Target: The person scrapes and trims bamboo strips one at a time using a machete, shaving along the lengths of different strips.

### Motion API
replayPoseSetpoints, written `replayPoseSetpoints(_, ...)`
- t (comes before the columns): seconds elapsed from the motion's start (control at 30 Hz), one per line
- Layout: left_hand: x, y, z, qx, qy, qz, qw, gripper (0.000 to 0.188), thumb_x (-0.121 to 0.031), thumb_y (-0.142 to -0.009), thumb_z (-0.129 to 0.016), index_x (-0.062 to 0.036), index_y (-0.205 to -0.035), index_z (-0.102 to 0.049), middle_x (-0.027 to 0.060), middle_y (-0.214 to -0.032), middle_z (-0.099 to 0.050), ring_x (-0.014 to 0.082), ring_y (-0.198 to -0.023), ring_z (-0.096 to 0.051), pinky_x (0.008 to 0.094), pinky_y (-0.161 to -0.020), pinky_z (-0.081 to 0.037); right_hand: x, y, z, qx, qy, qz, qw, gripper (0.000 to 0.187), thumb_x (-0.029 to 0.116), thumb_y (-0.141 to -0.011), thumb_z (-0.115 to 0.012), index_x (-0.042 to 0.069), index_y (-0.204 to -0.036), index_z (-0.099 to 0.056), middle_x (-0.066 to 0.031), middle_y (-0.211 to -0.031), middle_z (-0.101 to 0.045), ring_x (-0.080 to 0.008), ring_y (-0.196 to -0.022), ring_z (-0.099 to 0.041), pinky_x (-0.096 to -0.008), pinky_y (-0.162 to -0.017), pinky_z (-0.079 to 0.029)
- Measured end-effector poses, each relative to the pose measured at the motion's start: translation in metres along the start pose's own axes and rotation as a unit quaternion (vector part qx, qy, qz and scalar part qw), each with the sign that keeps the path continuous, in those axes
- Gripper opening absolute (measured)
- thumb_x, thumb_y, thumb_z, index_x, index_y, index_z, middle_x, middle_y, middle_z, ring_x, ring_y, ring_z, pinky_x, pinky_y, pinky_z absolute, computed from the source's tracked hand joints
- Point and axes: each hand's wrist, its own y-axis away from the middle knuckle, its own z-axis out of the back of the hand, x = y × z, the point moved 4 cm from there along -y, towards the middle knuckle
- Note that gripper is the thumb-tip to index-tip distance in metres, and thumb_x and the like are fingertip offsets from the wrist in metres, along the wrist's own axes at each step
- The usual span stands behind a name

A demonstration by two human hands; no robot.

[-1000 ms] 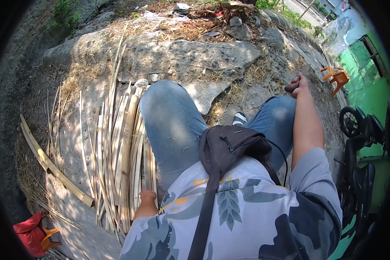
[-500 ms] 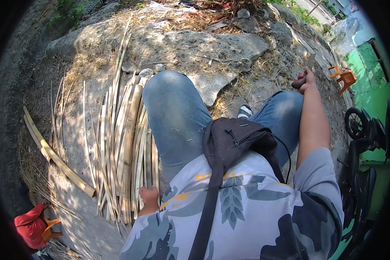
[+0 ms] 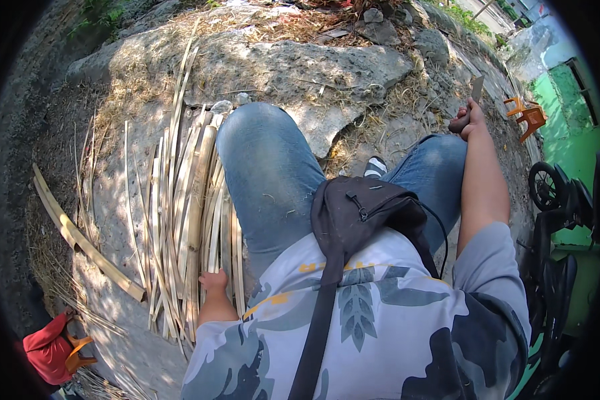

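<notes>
On the ground left of my legs lies a pile of split bamboo strips (image 3: 175, 220), pale and long, with a thicker bamboo piece (image 3: 197, 200) among them. At the near end of the pile my left hand (image 3: 213, 281) has its fingers curled round a bamboo strip (image 3: 215, 245); their undersides are hidden. Out beyond my right knee, my right hand (image 3: 472, 121) is closed round the dark handle of a knife (image 3: 477, 89), its blade pointing up and away.
Curved bamboo halves (image 3: 87, 243) lie farther left. A rough stone slab (image 3: 300, 77) spans the ground ahead. At lower left, a person in red (image 3: 47, 350) sits on an orange chair (image 3: 80, 353). To the right are another orange chair (image 3: 532, 121) and a motorbike (image 3: 553, 247).
My left hand has moved left and slightly forward onto the strips, and more of its forearm shows. The right hand with the knife has barely shifted.
</notes>
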Motion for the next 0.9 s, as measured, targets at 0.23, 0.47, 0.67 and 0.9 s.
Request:
replayPoseSetpoints(0.23,-0.014,0.003,0.020,0.024,0.056,0.010,0.998,0.084,-0.043,-0.084,-0.069,0.0043,-0.145,-0.036,0.0318,-0.147,-0.042,0.0451,-0.134,-0.047,0.0459,-0.112,-0.041,0.001,0.005,-0.004,-0.019,-0.001,0.029,0.999,0.031,0.044,-0.101,-0.057,0.019,-0.084,-0.050,0.0072,-0.061,-0.050,-0.0059,-0.051,-0.046,-0.0326,-0.060,-0.038)
replayPoseSetpoints(0.47,-0.029,0.018,0.018,0.047,0.013,-0.021,0.999,0.075,-0.039,-0.085,-0.068,-0.0034,-0.145,-0.042,0.0291,-0.142,-0.049,0.0457,-0.130,-0.051,0.0460,-0.110,-0.043,0.003,0.000,-0.005,-0.003,0.012,0.034,0.999,0.031,0.043,-0.101,-0.057,0.020,-0.083,-0.049,0.0077,-0.062,-0.050,-0.0051,-0.050,-0.046,-0.0324,-0.061,-0.039)
replayPoseSetpoints(0.67,-0.041,0.030,0.034,-0.020,-0.012,-0.040,0.999,0.082,-0.036,-0.085,-0.069,-0.0042,-0.152,-0.033,0.0269,-0.151,-0.034,0.0448,-0.137,-0.041,0.0480,-0.113,-0.039,0.002,-0.004,-0.002,-0.002,0.016,0.017,1.000,0.041,0.049,-0.099,-0.058,0.015,-0.076,-0.049,0.0081,-0.057,-0.048,-0.0054,-0.050,-0.046,-0.0321,-0.061,-0.040)
replayPoseSetpoints(0.9,-0.047,0.022,0.032,0.027,-0.013,-0.019,0.999,0.085,-0.036,-0.086,-0.071,-0.0081,-0.155,-0.031,0.0263,-0.154,-0.029,0.0450,-0.141,-0.035,0.0483,-0.117,-0.035,0.002,-0.003,-0.002,-0.013,0.026,0.024,0.999,0.038,0.046,-0.098,-0.060,0.014,-0.080,-0.050,0.0068,-0.060,-0.050,-0.0061,-0.050,-0.048,-0.0334,-0.060,-0.041)
